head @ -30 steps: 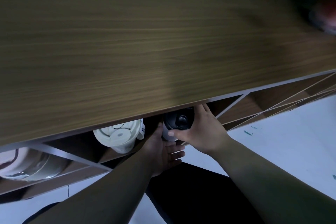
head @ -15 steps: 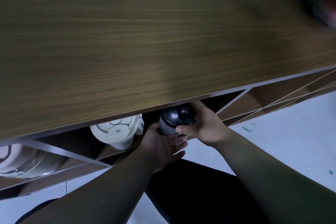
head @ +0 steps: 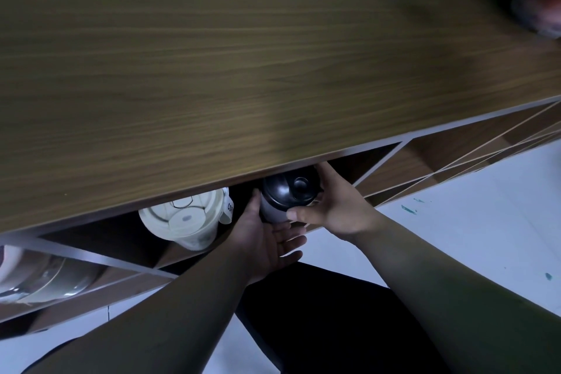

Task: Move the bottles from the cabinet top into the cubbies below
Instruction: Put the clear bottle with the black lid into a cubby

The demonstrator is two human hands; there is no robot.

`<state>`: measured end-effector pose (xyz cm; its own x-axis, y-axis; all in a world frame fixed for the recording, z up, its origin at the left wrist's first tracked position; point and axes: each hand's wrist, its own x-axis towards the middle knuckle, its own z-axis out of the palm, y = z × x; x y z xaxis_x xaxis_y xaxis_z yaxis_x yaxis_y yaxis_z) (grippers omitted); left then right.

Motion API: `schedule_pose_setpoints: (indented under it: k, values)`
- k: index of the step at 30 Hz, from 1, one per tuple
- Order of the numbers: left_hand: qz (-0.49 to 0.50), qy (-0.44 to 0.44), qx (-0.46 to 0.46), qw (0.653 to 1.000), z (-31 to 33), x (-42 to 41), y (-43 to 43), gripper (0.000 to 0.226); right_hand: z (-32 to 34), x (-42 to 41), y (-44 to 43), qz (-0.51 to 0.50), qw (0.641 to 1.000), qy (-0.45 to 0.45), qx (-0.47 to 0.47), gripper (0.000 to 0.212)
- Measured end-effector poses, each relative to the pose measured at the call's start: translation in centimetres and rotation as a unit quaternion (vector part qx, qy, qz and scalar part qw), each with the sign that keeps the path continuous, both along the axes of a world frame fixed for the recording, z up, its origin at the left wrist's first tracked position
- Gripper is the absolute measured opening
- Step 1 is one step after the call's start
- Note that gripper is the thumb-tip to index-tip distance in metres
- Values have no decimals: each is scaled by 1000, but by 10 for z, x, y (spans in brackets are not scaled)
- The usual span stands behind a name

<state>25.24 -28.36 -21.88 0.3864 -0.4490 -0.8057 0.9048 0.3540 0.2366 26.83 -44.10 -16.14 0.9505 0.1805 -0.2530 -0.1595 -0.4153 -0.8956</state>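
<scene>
A bottle with a black domed lid (head: 285, 191) and grey body stands at the mouth of a cubby under the wooden cabinet top (head: 243, 55). My right hand (head: 331, 206) wraps it from the right, thumb across its front. My left hand (head: 267, 237) cups it from the left and below, palm up, fingers spread. A cream bottle with a white lid (head: 185, 218) stands in the same cubby to the left. A blurred reddish thing (head: 543, 6) sits at the top's far right edge.
A clear round container (head: 39, 276) fills the cubby at the far left. Cubbies with pale dividers (head: 382, 161) run off to the right. A white floor (head: 470, 222) with small teal marks lies below. My dark-clad legs are under my arms.
The black-lidded bottle has slid a little deeper under the cabinet top, with both hands staying on it. The view shifted slightly.
</scene>
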Motion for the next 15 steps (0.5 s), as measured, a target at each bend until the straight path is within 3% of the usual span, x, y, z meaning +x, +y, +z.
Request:
schedule_pose_setpoints:
  k: [15]
  values:
    - [0,-10,9,1000,2,-2,-1,94,0,-1,2,-11,1000,13,-7,86]
